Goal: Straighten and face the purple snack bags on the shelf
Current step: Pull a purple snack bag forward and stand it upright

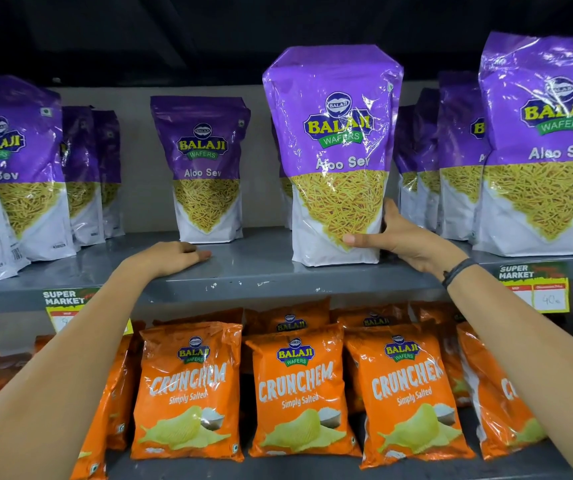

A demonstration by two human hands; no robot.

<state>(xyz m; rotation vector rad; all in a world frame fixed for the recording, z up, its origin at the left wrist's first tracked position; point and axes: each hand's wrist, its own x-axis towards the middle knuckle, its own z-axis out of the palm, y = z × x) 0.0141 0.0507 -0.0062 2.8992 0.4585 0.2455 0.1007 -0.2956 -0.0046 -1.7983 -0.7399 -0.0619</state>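
Purple and white Aloo Sev bags stand along the grey upper shelf (250, 268). My right hand (402, 237) grips the lower right side of the front middle purple bag (333, 154), which stands upright near the shelf's front edge, label facing me. My left hand (171, 256) rests palm down on the bare shelf, holding nothing, just in front of a smaller-looking purple bag (205, 168) set further back. More purple bags stand in rows at the left (25, 168) and right (537, 143).
Orange Crunchem bags (295, 393) fill the lower shelf below my arms. Price tags (534, 287) hang on the upper shelf's front edge. There is a gap of bare shelf between the left row and the middle bag.
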